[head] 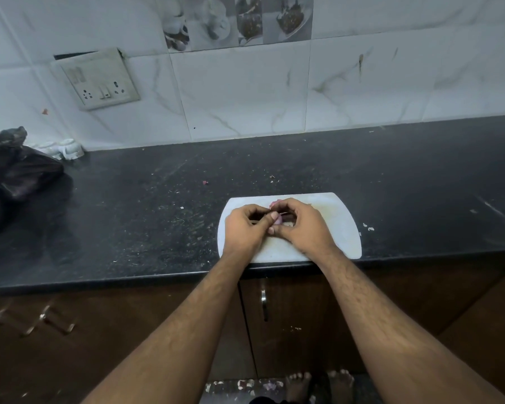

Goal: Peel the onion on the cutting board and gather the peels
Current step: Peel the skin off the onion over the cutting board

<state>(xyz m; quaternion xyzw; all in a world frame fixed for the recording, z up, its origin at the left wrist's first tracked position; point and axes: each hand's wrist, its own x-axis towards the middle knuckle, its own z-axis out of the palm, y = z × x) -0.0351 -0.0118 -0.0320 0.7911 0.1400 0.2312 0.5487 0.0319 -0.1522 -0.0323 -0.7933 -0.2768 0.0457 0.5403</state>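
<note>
Hands over white cutting board [344, 228], left hand [247, 228] and right hand [299, 225] both pinching small pinkish onion [276, 214].

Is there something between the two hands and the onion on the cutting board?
Nothing visible. The left hand and right hand already close around the onion over the white cutting board, and their fingers hide most of it.

Head view looks steeply down at the counter [391, 176].
</note>
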